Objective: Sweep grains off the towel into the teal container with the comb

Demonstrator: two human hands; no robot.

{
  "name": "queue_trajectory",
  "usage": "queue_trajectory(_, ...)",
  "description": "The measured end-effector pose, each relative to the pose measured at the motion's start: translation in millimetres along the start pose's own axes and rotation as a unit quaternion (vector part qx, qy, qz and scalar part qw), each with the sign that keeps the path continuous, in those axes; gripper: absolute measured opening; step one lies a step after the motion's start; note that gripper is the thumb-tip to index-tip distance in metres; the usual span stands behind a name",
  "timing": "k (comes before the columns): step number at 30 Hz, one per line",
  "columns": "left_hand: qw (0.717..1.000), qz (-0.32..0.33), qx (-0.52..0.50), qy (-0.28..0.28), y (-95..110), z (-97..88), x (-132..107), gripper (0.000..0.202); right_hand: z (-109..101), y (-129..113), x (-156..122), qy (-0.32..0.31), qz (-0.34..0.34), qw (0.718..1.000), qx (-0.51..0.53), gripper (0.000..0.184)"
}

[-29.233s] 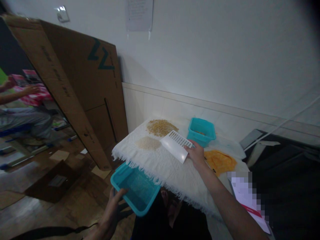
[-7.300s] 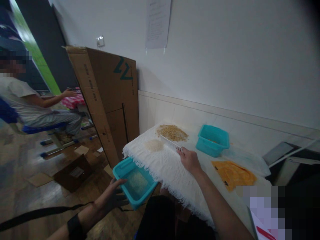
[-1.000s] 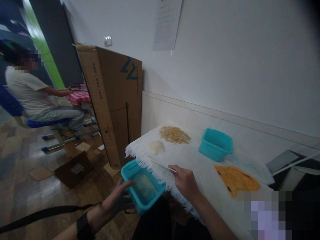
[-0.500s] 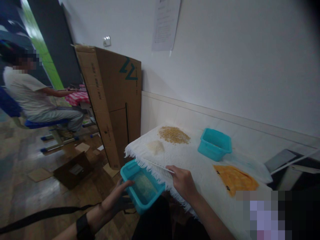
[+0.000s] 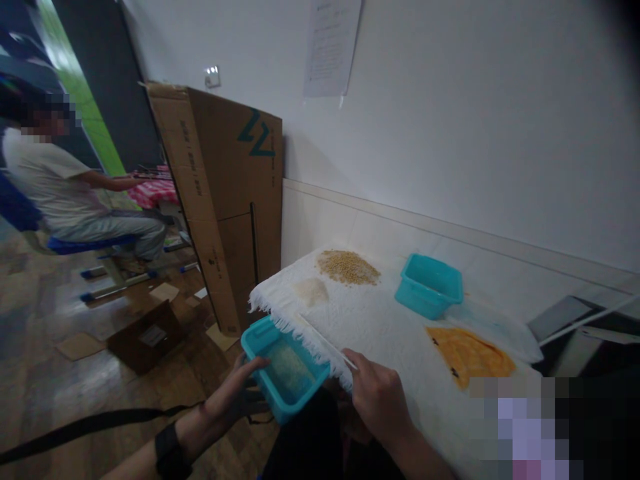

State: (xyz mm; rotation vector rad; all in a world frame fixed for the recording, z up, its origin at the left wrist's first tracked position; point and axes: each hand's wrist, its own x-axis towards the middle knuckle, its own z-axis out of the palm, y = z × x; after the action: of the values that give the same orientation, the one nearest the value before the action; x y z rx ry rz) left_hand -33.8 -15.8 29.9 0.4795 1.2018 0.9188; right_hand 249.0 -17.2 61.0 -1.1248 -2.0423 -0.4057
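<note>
My left hand grips the near-left side of a turquoise plastic tub, thumb over the rim. Pale grains, which look like rice, lie inside it. The tub is held just below the fringed edge of a white cloth on the table. In my right hand, closed, is a thin white flat strip, seen nearly edge-on at the cloth's edge; its exact kind is unclear. Beyond it sit a small heap of pale grains and a larger pile of tan beans.
A second turquoise tub stands toward the wall, beside a clear plastic lid and an orange cloth. A tall cardboard box rises at the table's left. Further left a person sits at another table.
My right hand has moved slightly down and toward me with the white strip, which now shows more edge-on. My left hand and its tub have stayed nearly still.
</note>
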Motion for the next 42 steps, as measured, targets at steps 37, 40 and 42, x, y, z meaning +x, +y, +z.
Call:
queue_trajectory(37, 1.0, 0.01, 0.013, -0.02, 5.7, -10.8, 0.7, 0.071, 33.4, 42.5, 44.4, -0.011, 0.105, 0.994, 0.008, 0.034)
queue_trajectory(40, 1.0, 0.018, 0.015, -0.021, 4.7, -12.2, 2.0, 0.069, 40.9, 60.4, 49.8, -0.047, 0.107, 0.993, 0.011, 0.036)
queue_trajectory(42, 0.999, 0.023, 0.015, -0.026, 5.0, -12.4, 1.2, 0.069, 45.1, 63.7, 48.1, -0.053, 0.104, 0.993, 0.016, 0.038)
